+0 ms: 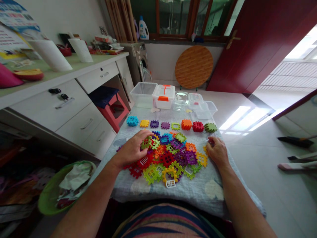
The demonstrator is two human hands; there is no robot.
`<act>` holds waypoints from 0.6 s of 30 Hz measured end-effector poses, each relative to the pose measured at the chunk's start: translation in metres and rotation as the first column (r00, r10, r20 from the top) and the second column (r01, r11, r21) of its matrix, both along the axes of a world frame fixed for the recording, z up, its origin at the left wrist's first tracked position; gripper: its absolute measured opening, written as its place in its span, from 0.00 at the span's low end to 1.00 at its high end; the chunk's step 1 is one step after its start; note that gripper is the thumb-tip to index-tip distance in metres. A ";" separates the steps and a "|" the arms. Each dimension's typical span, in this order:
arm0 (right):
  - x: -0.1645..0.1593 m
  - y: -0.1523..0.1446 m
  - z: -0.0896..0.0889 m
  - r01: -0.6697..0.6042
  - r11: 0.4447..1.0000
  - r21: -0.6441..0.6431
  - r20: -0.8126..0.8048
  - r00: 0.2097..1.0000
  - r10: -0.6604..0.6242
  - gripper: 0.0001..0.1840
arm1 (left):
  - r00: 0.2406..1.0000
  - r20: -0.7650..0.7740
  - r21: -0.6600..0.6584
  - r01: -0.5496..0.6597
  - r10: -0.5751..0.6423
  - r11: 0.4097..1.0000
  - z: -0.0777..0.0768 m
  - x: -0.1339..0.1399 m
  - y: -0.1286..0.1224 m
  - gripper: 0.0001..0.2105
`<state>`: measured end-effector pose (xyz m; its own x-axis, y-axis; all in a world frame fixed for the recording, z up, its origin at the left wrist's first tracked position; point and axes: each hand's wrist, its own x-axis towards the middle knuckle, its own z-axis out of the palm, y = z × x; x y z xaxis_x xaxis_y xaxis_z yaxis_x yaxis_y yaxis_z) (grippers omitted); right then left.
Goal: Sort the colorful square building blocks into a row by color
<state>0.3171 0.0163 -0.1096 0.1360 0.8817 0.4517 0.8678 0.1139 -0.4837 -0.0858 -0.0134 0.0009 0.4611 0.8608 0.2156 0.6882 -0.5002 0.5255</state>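
Observation:
Several colourful square plastic building pieces with notched edges lie in a loose pile (168, 158) on the cloth-covered table. My left hand (133, 148) is at the pile's left side, thumb and fingers apart around an olive-green building piece (146, 142); I see no firm grip on it. A green building piece with a white insert (155, 143) lies just beside it. At the pile's right edge, my right hand (218, 150) has its fingers curled in beside a yellow building piece (205, 150). What those fingers hold, if anything, is hidden. A yellow window-frame piece (169, 174) lies nearest me.
Behind the pile runs a row of colour-sorted pieces, from a blue stack (132, 121) to an olive-green stack (210, 127). Clear plastic bins (143, 94) and a lidded box with orange latches (163, 97) stand at the table's far end. A white desk (71, 105) is on the left.

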 end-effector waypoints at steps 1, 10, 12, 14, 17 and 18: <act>0.000 0.000 0.000 0.003 1.000 -0.001 -0.001 1.000 -0.003 0.13 | 0.999 -0.006 -0.008 0.042 -0.042 0.999 0.001 0.007 0.003 0.28; 0.000 0.001 0.001 0.003 1.000 -0.008 -0.009 1.000 -0.003 0.14 | 0.944 -0.282 -0.087 0.155 -0.174 0.984 0.001 0.023 0.016 0.33; 0.000 0.001 0.001 0.001 1.000 -0.011 -0.006 1.000 -0.001 0.14 | 0.937 -0.311 -0.091 0.135 -0.157 0.987 0.004 0.017 0.014 0.33; 0.000 0.001 0.002 -0.005 1.000 -0.011 -0.002 1.000 0.005 0.14 | 0.936 -0.326 -0.094 0.106 -0.132 0.990 0.008 0.011 0.011 0.32; -0.001 0.000 0.003 -0.004 1.000 0.001 -0.001 1.000 0.004 0.13 | 0.938 -0.330 -0.095 0.079 -0.107 0.992 0.011 0.000 0.007 0.32; -0.002 0.000 0.003 -0.001 1.000 0.004 0.001 1.000 0.001 0.13 | 0.938 -0.331 -0.097 0.075 -0.103 0.992 0.011 -0.003 0.007 0.31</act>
<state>0.3154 0.0163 -0.1066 0.1344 0.8801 0.4553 0.8680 0.1171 -0.4826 -0.0889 -0.0069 0.0123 0.5699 0.8210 -0.0334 0.7858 -0.5327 0.3142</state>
